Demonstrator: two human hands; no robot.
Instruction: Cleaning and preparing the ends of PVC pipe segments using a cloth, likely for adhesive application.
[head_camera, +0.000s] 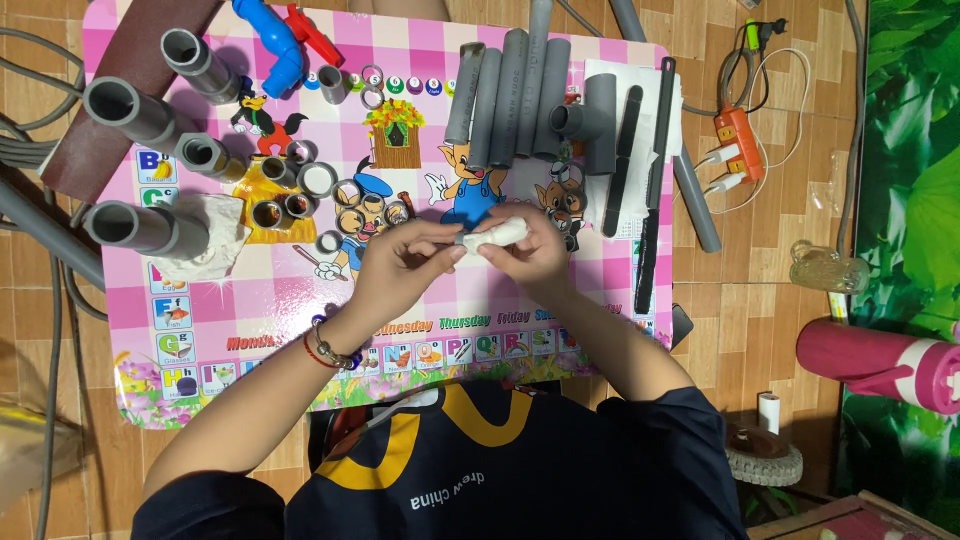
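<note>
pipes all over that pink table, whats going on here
A person sits over a pink children's table and holds a small white-wrapped piece between both hands, left hand and right hand, above the middle of it. Grey pipe lengths lie side by side at the far edge, short pipe rings sit scattered on the left, and a blue valve rests at the top.

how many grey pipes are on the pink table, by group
Long grey plastic pipes lying side by side at the top: 4
Wide grey plastic pipe stubs at the left edge: 4
Total: 8
</note>
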